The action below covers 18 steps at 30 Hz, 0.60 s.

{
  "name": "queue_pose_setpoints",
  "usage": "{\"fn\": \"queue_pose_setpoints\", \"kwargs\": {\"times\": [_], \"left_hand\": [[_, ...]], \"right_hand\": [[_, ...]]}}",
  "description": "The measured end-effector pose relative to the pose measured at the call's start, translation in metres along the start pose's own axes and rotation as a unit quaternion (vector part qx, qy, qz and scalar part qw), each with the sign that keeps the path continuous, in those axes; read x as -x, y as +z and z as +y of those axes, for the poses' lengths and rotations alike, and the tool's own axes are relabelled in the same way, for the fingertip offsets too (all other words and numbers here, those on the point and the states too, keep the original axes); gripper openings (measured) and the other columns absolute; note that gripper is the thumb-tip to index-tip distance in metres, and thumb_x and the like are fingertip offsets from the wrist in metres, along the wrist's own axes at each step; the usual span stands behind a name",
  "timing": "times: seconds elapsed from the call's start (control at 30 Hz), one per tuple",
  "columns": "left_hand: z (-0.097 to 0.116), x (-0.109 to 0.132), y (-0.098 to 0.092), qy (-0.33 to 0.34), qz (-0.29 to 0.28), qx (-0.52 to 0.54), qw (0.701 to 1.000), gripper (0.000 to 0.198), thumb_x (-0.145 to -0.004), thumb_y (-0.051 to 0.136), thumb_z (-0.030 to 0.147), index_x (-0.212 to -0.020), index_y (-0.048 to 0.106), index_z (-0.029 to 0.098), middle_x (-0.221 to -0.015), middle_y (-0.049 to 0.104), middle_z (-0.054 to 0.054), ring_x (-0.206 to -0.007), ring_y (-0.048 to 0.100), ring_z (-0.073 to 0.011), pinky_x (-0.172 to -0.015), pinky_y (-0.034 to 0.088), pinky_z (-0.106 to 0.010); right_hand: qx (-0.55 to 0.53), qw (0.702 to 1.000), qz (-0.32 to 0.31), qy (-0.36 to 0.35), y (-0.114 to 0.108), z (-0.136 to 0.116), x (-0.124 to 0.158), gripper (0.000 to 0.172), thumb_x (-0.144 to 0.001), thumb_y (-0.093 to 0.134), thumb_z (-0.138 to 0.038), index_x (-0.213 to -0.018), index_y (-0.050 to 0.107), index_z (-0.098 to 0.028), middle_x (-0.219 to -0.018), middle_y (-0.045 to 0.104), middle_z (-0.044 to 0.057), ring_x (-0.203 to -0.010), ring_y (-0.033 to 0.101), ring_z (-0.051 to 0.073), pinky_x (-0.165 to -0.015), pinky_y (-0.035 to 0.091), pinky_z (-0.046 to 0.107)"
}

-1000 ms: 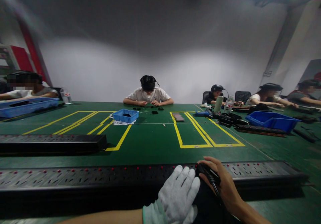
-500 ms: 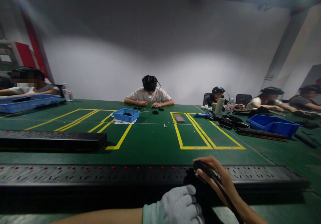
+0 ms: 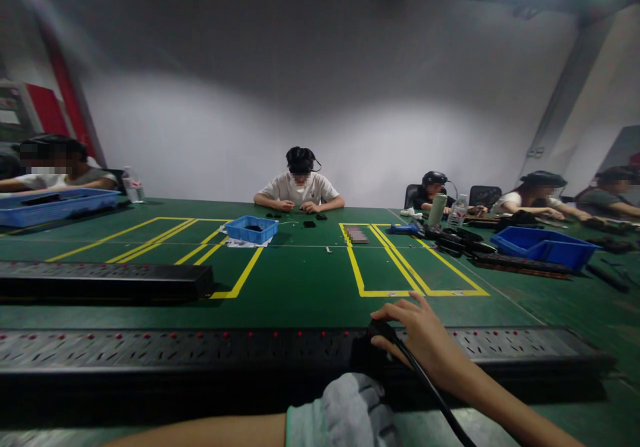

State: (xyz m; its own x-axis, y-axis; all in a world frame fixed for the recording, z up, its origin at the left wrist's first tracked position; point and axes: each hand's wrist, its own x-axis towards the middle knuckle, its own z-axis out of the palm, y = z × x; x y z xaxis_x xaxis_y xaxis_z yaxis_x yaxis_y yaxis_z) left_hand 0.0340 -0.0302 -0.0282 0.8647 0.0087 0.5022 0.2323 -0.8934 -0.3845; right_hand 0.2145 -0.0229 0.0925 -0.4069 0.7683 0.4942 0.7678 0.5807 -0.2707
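Note:
A long black power strip [image 3: 200, 350] with a row of red dots lies across the green table [image 3: 300, 310] in front of me. My bare right hand [image 3: 417, 337] grips a black plug [image 3: 381, 330] at the strip's top face, right of the middle. From the plug a black cable [image 3: 433, 397] runs down to the lower edge. My left hand [image 3: 357, 410], in a grey glove, is at the strip's near side, below the plug. Its fingers are curled, and what they hold, if anything, is hidden.
Another black strip [image 3: 105, 280] lies at the left. Farther back are a small blue basket [image 3: 253, 230], a larger blue tray [image 3: 60, 205] and a dark blue bin [image 3: 545, 248]. Yellow tape marks the table. A person [image 3: 300, 187] sits opposite; others sit at both sides.
My right hand has moved left with the plug, down onto the strip's top face. My gloved left hand has turned slightly and drawn back a little to the left.

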Motion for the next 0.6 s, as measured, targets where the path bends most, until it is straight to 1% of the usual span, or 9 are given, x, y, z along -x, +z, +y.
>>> {"fn": "queue_pose_setpoints", "kwargs": {"times": [0.03,0.1,0.17,0.23,0.33,0.43,0.5,0.6], "left_hand": [[0.000,0.000,-0.002,0.003,0.001,0.005,1.000,0.029,-0.098,0.057,0.039,-0.116,0.060,0.016,-0.112,0.062,-0.007,-0.090,0.064,-0.0169,-0.077,0.056,-0.035],[0.000,-0.001,-0.005,0.008,0.003,0.014,1.000,0.029,-0.098,0.058,0.036,-0.120,0.059,0.017,-0.118,0.061,-0.008,-0.096,0.063,-0.0186,-0.082,0.056,-0.037],[0.000,-0.002,-0.007,0.009,0.005,0.021,1.000,0.027,-0.099,0.057,0.036,-0.119,0.060,0.018,-0.119,0.061,-0.009,-0.096,0.063,-0.0183,-0.083,0.056,-0.037],[0.000,-0.003,-0.007,0.007,0.007,0.027,1.000,0.026,-0.099,0.056,0.037,-0.116,0.061,0.018,-0.114,0.062,-0.008,-0.092,0.063,-0.0167,-0.080,0.056,-0.035],[0.002,-0.004,-0.006,-0.010,0.007,0.028,1.000,0.026,-0.098,0.055,0.041,-0.099,0.065,0.017,-0.097,0.066,-0.005,-0.078,0.063,-0.0144,-0.073,0.055,-0.031],[0.002,-0.005,-0.008,-0.031,0.005,0.019,0.999,0.030,-0.097,0.053,0.042,-0.081,0.066,0.020,-0.086,0.068,-0.004,-0.070,0.061,-0.0145,-0.070,0.055,-0.031],[0.002,-0.007,-0.012,-0.041,0.003,0.013,0.999,0.029,-0.096,0.052,0.040,-0.082,0.067,0.021,-0.087,0.068,-0.004,-0.070,0.062,-0.0150,-0.071,0.055,-0.032],[0.001,-0.009,-0.018,-0.058,0.001,0.002,0.998,0.025,-0.097,0.050,0.037,-0.089,0.068,0.022,-0.090,0.069,-0.005,-0.074,0.064,-0.0159,-0.071,0.056,-0.035]], "right_hand": [[0.005,1.000,0.011,-0.001,0.004,0.000,0.001,0.020,-0.075,0.082,-0.026,-0.092,0.071,-0.028,-0.088,0.075,0.000,-0.085,0.070,0.026,-0.101,0.036,0.060],[0.017,0.998,0.055,-0.011,0.014,0.002,0.007,0.019,-0.078,0.079,-0.025,-0.093,0.069,-0.026,-0.088,0.074,0.001,-0.084,0.070,0.026,-0.100,0.037,0.059],[0.029,0.991,0.124,-0.036,0.026,0.006,0.016,0.016,-0.083,0.073,-0.025,-0.097,0.065,-0.024,-0.091,0.073,0.003,-0.083,0.069,0.025,-0.098,0.041,0.055],[0.032,0.986,0.153,-0.053,0.037,0.010,0.026,0.019,-0.087,0.067,-0.025,-0.106,0.062,-0.023,-0.095,0.072,0.005,-0.088,0.069,0.025,-0.097,0.044,0.052],[0.049,0.980,0.161,-0.109,0.048,0.011,0.038,0.033,-0.088,0.056,-0.015,-0.120,0.059,-0.024,-0.107,0.070,0.006,-0.101,0.066,0.025,-0.102,0.041,0.052],[0.077,0.972,0.156,-0.159,0.052,0.008,0.044,0.048,-0.084,0.046,-0.006,-0.129,0.054,-0.020,-0.117,0.066,0.010,-0.112,0.063,0.025,-0.105,0.039,0.051],[0.089,0.971,0.148,-0.164,0.051,0.004,0.043,0.051,-0.082,0.044,-0.004,-0.130,0.053,-0.018,-0.118,0.066,0.012,-0.112,0.063,0.025,-0.106,0.038,0.053],[0.102,0.972,0.140,-0.160,0.045,0.001,0.040,0.047,-0.083,0.047,-0.004,-0.127,0.054,-0.019,-0.114,0.069,0.010,-0.106,0.066,0.024,-0.106,0.036,0.053]]}}
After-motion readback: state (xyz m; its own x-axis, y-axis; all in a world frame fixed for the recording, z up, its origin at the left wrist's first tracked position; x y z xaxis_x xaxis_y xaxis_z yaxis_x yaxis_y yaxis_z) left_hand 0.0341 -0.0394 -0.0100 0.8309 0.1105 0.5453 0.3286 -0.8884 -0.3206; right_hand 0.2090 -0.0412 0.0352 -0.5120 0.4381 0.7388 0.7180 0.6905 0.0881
